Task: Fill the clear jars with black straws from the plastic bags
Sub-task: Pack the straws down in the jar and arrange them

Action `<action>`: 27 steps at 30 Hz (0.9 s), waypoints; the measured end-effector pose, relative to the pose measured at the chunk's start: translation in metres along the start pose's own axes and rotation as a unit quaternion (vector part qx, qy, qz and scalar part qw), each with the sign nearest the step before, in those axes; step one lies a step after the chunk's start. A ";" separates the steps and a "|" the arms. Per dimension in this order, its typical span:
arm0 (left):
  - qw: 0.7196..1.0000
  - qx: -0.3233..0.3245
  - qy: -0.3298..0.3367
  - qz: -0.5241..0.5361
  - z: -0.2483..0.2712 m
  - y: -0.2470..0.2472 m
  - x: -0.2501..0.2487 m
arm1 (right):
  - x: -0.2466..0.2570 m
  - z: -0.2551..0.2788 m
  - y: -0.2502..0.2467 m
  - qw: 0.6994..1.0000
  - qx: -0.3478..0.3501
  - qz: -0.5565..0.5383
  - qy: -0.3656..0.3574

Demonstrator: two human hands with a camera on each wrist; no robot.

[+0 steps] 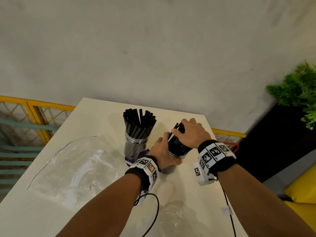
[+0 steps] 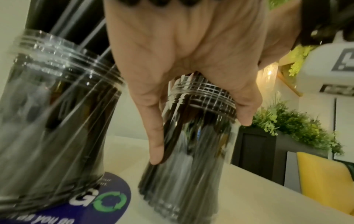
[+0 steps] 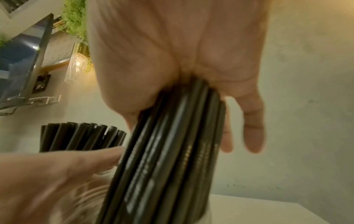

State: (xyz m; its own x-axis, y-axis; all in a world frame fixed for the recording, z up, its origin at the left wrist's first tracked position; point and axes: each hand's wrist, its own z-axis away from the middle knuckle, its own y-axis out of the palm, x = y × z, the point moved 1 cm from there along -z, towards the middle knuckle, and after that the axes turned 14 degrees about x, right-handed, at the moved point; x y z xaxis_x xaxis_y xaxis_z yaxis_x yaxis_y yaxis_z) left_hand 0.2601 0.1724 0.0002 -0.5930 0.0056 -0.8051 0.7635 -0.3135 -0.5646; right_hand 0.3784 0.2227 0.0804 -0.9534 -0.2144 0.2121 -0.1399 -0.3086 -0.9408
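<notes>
Far jar: the clear far jar [image 1: 136,144] stands on the white table [image 1: 95,117], packed with upright black straws [image 1: 139,124].
Near jar: the near jar [image 1: 177,155] stands just beside it, tipped a little, with a bundle of straws [image 1: 178,142] sticking out.
Left hand: the left hand [image 1: 162,153] wraps around the near jar near its rim, one finger touching the bundle.
Right hand: the right hand [image 1: 191,134] squeezes the bundle near its top.
Bags: a see-through plastic bag [image 1: 71,165] lies flat on the left of the table.
</notes>
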 end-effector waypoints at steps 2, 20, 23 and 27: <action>1.000 -0.007 -0.011 0.010 -0.003 0.001 0.002 | -0.001 -0.002 0.007 1.000 -0.010 0.004 -0.022; 0.999 -0.019 -0.029 0.026 -0.028 0.006 -0.004 | 0.002 -0.038 0.000 0.992 -0.114 -0.037 -0.038; 0.999 -0.025 -0.030 0.030 -0.034 0.004 -0.005 | 0.002 -0.044 0.000 0.997 -0.077 -0.016 -0.007; 0.999 -0.019 -0.030 0.026 -0.035 0.005 -0.003 | -0.002 -0.039 -0.030 0.984 0.031 -0.177 -0.004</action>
State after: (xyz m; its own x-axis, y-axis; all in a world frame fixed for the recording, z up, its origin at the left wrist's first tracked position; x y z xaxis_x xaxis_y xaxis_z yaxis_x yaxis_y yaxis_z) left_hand 0.2742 0.2044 -0.0066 -0.5658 -0.0667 -0.8218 0.8022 -0.2748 -0.5300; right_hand 0.3735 0.2687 0.0976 -0.8455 -0.0909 0.5262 -0.4463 -0.4208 -0.7898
